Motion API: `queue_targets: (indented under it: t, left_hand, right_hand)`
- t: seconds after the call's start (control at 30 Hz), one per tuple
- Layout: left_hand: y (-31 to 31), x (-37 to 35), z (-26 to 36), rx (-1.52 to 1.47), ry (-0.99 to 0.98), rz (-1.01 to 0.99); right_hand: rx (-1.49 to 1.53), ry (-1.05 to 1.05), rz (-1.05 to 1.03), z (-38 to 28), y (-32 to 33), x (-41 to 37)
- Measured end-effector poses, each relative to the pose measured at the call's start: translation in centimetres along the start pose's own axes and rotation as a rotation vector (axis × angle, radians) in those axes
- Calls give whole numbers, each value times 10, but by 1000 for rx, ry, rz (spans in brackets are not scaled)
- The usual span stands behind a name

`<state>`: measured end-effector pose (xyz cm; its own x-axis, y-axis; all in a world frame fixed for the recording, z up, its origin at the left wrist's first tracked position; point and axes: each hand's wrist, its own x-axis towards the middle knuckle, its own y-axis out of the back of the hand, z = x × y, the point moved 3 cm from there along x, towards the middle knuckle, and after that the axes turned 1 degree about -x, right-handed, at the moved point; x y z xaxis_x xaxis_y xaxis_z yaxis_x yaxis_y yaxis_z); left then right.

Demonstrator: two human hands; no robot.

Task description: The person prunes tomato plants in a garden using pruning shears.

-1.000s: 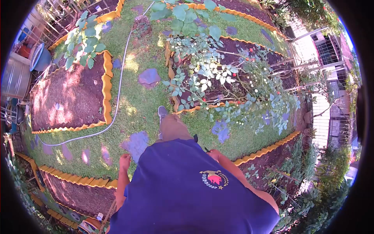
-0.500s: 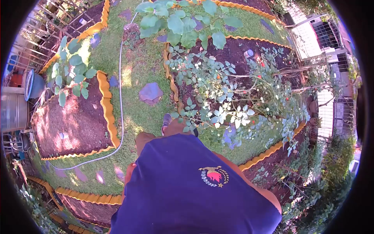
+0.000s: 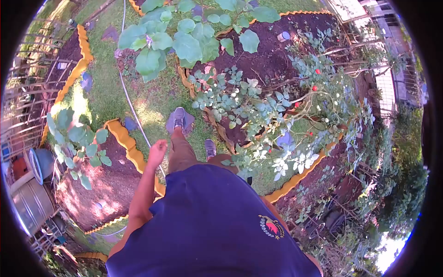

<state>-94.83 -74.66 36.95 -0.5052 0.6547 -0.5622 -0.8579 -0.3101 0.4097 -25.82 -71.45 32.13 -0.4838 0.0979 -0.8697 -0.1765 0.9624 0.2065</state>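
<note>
My left hand (image 3: 158,150) swings ahead of my body with its fingers loosely curled in, and nothing shows in it. In the head view it overlaps the grass beside the pale hose (image 3: 132,107), close to my thigh. The orange wavy edging (image 3: 129,141) of the left bed runs just outside it. My right hand is hidden behind my torso. A small dark thing (image 3: 249,180) peeks out at my right hip. One shoe (image 3: 179,116) is on a stepping stone (image 3: 188,124), the other shoe (image 3: 210,147) is farther back on the grass.
Large-leaved plants (image 3: 194,39) reach over the path in front. On the right, a leafy bush (image 3: 295,134) with red fruits leans out over its edging. A soil bed (image 3: 97,194) lies left, with a metal drum (image 3: 31,205) and a blue basin (image 3: 41,164) beyond.
My left hand and forearm have swung forward into view. One foot has stepped forward onto the stone. The view has moved ahead, bringing the bush and beds nearer.
</note>
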Motion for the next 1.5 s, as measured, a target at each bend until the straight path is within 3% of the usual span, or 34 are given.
queue_targets:
  t: [0.13,0.23,0.27,0.37,0.47,0.57,0.7,0.77,0.83,0.9,1.03,1.13,1.23,1.5]
  left_hand:
    - [15,132,126,-22,-273,-167]
    - [4,199,218,-37,-401,-322]
    - [-4,216,243,-9,-443,-359]
    - [-48,264,288,104,-515,-510]
    - [-89,292,316,280,-627,-543]
    - [-133,322,311,417,-623,-516]
    - [-169,355,303,664,-489,-581]
    - [-176,367,293,732,-433,-614]
    - [-175,375,288,790,-399,-673]
    - [-172,377,278,802,-376,-671]
    - [-170,384,263,828,-429,-703]
    - [-167,385,257,843,-479,-729]
    - [-176,392,240,785,-484,-746]
    - [-174,399,236,705,-537,-738]
  right_hand:
    - [573,-372,173,-105,-13,-12]
    - [756,-353,215,-157,-32,2]
    - [543,-273,146,-227,33,-5]
    - [683,-676,200,-327,119,5]
    - [680,-575,350,-386,204,-2]
    - [910,-417,569,-453,324,-21]
    - [777,-99,890,-493,481,-12]
    - [582,-204,923,-506,561,13]
    - [243,-274,872,-485,624,66]
    - [37,-311,535,-457,669,134]
    - [-146,-487,-42,-428,684,234]
    - [-41,-646,-272,-417,669,268]
    - [120,-747,-356,-393,644,293]
    - [166,-721,-358,-402,639,298]
